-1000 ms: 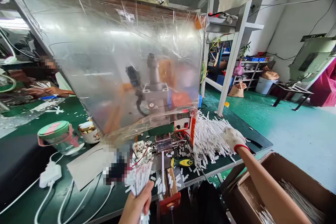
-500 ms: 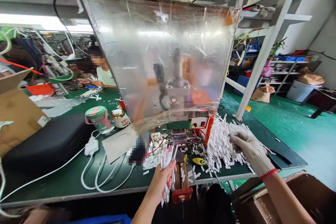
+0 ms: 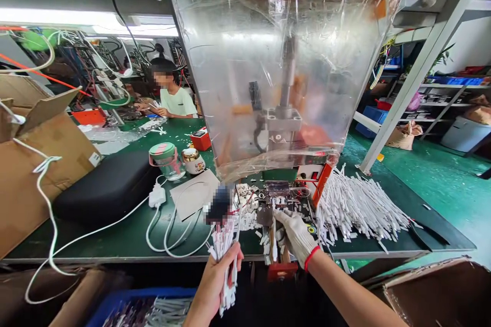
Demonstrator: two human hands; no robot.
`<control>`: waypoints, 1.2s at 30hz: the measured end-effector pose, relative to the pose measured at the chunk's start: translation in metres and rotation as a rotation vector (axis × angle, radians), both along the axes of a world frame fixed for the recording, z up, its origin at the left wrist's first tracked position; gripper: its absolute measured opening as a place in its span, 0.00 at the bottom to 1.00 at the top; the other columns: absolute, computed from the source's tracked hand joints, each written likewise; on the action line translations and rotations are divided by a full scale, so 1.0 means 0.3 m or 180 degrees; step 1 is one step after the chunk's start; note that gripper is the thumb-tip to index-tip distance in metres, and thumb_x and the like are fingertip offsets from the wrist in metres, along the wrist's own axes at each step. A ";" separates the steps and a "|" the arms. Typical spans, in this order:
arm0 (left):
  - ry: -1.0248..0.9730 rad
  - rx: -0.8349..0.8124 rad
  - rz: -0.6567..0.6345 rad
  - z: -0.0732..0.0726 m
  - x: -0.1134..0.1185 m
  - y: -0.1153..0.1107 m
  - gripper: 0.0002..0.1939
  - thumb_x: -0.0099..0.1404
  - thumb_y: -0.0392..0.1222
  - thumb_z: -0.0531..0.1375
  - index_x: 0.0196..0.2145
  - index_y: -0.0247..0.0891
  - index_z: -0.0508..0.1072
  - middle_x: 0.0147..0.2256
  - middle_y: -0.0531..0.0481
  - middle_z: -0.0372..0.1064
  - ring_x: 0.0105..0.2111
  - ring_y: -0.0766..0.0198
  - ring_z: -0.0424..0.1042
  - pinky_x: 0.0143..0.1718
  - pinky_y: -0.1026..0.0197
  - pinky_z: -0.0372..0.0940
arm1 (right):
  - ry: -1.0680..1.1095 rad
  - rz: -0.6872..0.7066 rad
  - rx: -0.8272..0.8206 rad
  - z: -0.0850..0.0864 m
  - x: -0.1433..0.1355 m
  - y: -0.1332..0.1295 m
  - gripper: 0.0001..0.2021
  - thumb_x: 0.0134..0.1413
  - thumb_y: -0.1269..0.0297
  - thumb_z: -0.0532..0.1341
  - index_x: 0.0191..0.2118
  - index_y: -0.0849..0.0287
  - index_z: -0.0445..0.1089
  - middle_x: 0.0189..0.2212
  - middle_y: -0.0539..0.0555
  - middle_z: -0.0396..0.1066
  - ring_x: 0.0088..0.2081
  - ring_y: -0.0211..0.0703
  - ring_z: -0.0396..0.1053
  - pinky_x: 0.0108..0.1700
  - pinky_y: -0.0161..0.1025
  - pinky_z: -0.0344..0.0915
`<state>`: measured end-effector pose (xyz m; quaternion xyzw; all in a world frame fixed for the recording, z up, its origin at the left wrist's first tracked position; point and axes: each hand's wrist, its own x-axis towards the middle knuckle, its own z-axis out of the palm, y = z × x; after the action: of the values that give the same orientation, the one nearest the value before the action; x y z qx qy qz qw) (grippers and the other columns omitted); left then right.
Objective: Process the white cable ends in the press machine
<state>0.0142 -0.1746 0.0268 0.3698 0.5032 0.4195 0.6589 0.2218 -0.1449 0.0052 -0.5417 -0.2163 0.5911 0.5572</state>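
My bare left hand [image 3: 219, 277] is closed around a bundle of thin white strips [image 3: 223, 240], some with pinkish parts, held upright in front of the table edge. My right hand [image 3: 297, 235], in a white knit glove with a red cuff, is at the wooden guide in front of the machine. Its thumb and fingertips pinch a single white strip [image 3: 274, 248] that lies lengthwise along the guide. A red block [image 3: 283, 271] forms the guide's near end. Behind it stands the press [image 3: 284, 121], seen through a cloudy plastic shield [image 3: 238, 56].
A large pile of white strips [image 3: 360, 207] lies right of the machine. On the left are a black case [image 3: 107, 189], a lidded jar [image 3: 166, 162], a white cable and a cardboard box [image 3: 49, 179]. Below sits a blue bin [image 3: 126, 299]. Across the table a person [image 3: 177, 99] handles strips.
My right hand has moved left from the strip pile to the guide and now has a strip. My left hand still grips the bundle, slightly further left. The view has shifted left.
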 end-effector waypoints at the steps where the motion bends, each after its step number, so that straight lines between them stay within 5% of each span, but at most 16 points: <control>1: 0.0039 0.0026 -0.0003 0.002 -0.006 -0.002 0.31 0.44 0.68 0.72 0.19 0.36 0.69 0.16 0.58 0.59 0.14 0.76 0.51 0.15 0.69 0.45 | -0.0018 -0.0040 -0.0016 -0.003 -0.001 0.006 0.24 0.40 0.47 0.72 0.31 0.56 0.60 0.15 0.42 0.63 0.11 0.33 0.61 0.10 0.29 0.52; 11: 0.0124 0.0125 -0.0281 -0.022 -0.020 -0.013 0.31 0.46 0.71 0.69 0.23 0.36 0.73 0.13 0.60 0.55 0.13 0.76 0.48 0.16 0.68 0.43 | -0.0037 -0.0139 -0.0099 0.021 -0.005 0.020 0.23 0.37 0.49 0.72 0.31 0.56 0.61 0.17 0.43 0.64 0.12 0.33 0.60 0.11 0.30 0.55; 14: 0.0240 0.0306 -0.0425 -0.012 -0.021 -0.016 0.31 0.49 0.71 0.67 0.24 0.36 0.73 0.13 0.60 0.55 0.14 0.75 0.49 0.17 0.68 0.44 | -0.0358 -0.0122 -0.0044 0.061 0.002 -0.010 0.25 0.41 0.43 0.70 0.30 0.56 0.59 0.16 0.43 0.62 0.11 0.31 0.57 0.12 0.30 0.52; 20: 0.0643 0.0536 -0.0977 -0.004 0.002 -0.003 0.34 0.50 0.74 0.64 0.25 0.36 0.75 0.14 0.59 0.55 0.13 0.72 0.52 0.17 0.65 0.47 | -0.1197 0.0549 0.0899 0.179 0.006 -0.113 0.25 0.51 0.39 0.66 0.31 0.58 0.63 0.21 0.45 0.64 0.18 0.30 0.59 0.19 0.30 0.56; 26: 0.0870 0.0549 -0.1235 0.010 0.053 -0.023 0.32 0.52 0.74 0.63 0.25 0.36 0.74 0.15 0.58 0.58 0.15 0.71 0.53 0.18 0.64 0.51 | -0.1037 0.0514 0.0730 0.196 0.000 -0.161 0.25 0.50 0.40 0.66 0.23 0.58 0.62 0.15 0.47 0.62 0.15 0.32 0.56 0.19 0.32 0.51; 28: 0.0808 0.0461 -0.1393 -0.003 0.049 -0.022 0.32 0.52 0.73 0.64 0.26 0.37 0.73 0.15 0.58 0.57 0.15 0.71 0.52 0.18 0.64 0.51 | -0.0659 0.0114 0.0683 0.191 0.061 -0.159 0.25 0.48 0.41 0.68 0.24 0.57 0.62 0.16 0.47 0.63 0.15 0.32 0.55 0.18 0.32 0.50; 31: 0.0636 0.0322 -0.1545 -0.032 0.021 -0.002 0.31 0.52 0.73 0.64 0.26 0.37 0.72 0.15 0.57 0.58 0.14 0.71 0.52 0.18 0.64 0.51 | -0.0376 -0.1127 0.0667 0.202 0.268 -0.155 0.23 0.50 0.41 0.67 0.28 0.56 0.64 0.20 0.47 0.65 0.17 0.32 0.56 0.18 0.32 0.51; 33: 0.0407 0.0271 -0.1290 -0.044 0.008 0.018 0.29 0.53 0.70 0.66 0.30 0.37 0.74 0.18 0.56 0.63 0.16 0.70 0.56 0.19 0.64 0.53 | -0.1044 -0.1516 0.0626 0.219 0.448 -0.164 0.20 0.55 0.45 0.65 0.32 0.58 0.66 0.25 0.49 0.69 0.21 0.33 0.61 0.22 0.32 0.59; 36: 0.0054 0.0292 -0.0703 -0.045 0.033 0.044 0.26 0.53 0.64 0.69 0.36 0.38 0.73 0.18 0.59 0.61 0.17 0.71 0.54 0.21 0.66 0.54 | -0.2445 -0.1379 -0.0114 0.244 0.669 -0.188 0.16 0.63 0.51 0.61 0.41 0.62 0.72 0.36 0.54 0.74 0.31 0.38 0.71 0.33 0.35 0.70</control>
<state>0.0240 -0.1613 0.0135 0.4562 0.4452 0.3638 0.6792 0.4225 -0.2014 0.0783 -0.7645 -0.2788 0.2201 0.5379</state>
